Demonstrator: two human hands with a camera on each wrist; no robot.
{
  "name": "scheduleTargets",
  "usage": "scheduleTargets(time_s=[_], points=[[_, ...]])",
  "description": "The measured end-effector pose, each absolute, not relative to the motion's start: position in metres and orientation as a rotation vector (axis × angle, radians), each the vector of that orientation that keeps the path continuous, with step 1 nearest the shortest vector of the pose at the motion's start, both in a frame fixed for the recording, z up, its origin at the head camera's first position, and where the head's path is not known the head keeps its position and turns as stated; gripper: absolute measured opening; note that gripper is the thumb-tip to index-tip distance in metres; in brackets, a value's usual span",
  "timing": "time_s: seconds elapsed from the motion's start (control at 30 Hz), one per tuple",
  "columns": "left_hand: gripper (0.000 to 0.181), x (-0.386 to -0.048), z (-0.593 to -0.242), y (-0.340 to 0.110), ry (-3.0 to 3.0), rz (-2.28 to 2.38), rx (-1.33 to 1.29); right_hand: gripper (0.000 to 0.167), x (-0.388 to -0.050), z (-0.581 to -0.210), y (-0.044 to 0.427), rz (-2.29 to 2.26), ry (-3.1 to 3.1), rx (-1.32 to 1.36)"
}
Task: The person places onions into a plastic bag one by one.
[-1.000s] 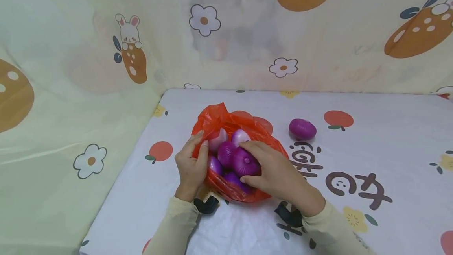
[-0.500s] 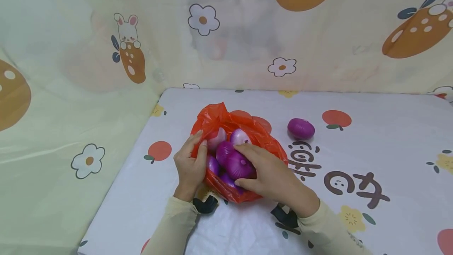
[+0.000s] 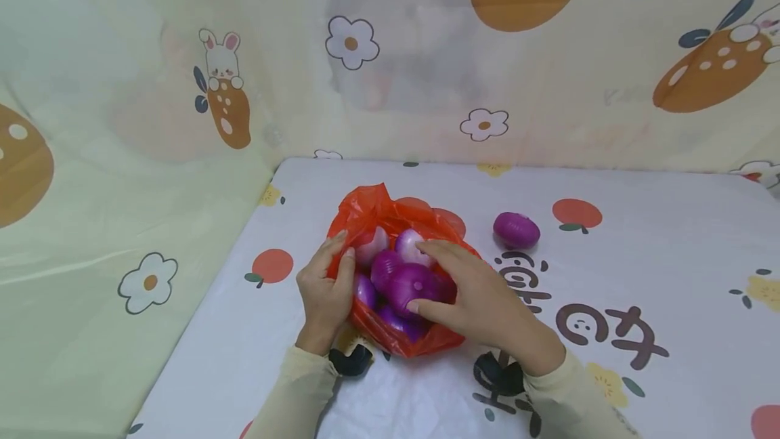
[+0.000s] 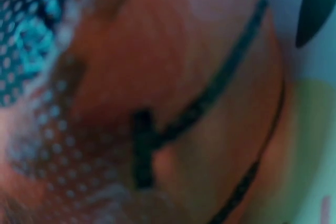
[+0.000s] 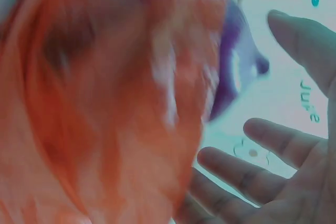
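A red plastic bag [image 3: 390, 205] lies spread on the table, its mouth facing up, with several purple onions [image 3: 413, 286] heaped inside. At the bag's left side my left hand [image 3: 324, 290] pinches the rim between thumb and fingers. My right hand [image 3: 481, 293] is over the bag's right side, thumb and fingers spread around the top onion. In the right wrist view, the right hand's fingers [image 5: 278, 140] are apart beside the orange-looking bag [image 5: 126, 108], where one onion [image 5: 236, 64] shows past its edge. The left wrist view is blurred and shows no onion.
One more purple onion [image 3: 516, 230] lies on the table beyond the bag, to the right. The table wears a white printed cloth [image 3: 670, 236]. Patterned cream curtains [image 3: 414, 59] stand behind the table and along its left.
My right hand moved left with an onion onto the heap, then its fingers spread and drew back a little to the right. The left hand stays at the bag's rim.
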State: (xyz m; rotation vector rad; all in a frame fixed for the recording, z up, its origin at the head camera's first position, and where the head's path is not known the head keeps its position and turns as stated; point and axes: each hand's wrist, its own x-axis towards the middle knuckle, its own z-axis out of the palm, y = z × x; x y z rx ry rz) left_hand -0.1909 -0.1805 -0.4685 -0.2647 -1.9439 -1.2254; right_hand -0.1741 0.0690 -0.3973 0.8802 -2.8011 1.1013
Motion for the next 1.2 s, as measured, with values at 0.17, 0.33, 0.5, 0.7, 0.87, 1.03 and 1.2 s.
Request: scheduleTargets(time_s=[0.17,0.33,0.5,0.7,0.87,1.03,1.2], points=[[0.025,-0.189,-0.469,-0.180,-1.954,-1.226,-0.271,0.080,-0.183,-0.391,0.086,1.170,-2.773,0.779],[0.026,-0.186,-0.469,-0.179,-1.982,-1.233,-0.252,0.079,-0.192,-0.386,0.101,1.138,-2.765,0.680],[0.026,-0.186,-0.469,-0.179,-1.996,-1.231,-0.251,0.075,-0.206,-0.386,0.120,1.052,-2.766,0.542],[0.026,-0.187,-0.470,-0.178,-1.990,-1.227,-0.264,0.076,-0.233,-0.400,0.143,0.992,-2.816,0.351],[0.026,-0.187,-0.469,-0.178,-1.986,-1.224,-0.257,0.075,-0.247,-0.414,0.154,1.014,-2.910,0.246],[0.025,-0.188,-0.468,-0.178,-1.983,-1.201,-0.251,0.075,-0.259,-0.428,0.161,1.017,-2.963,0.205],[0.027,-0.190,-0.468,-0.180,-1.973,-1.194,-0.261,0.074,-0.268,-0.444,0.165,0.988,-2.992,0.187]])
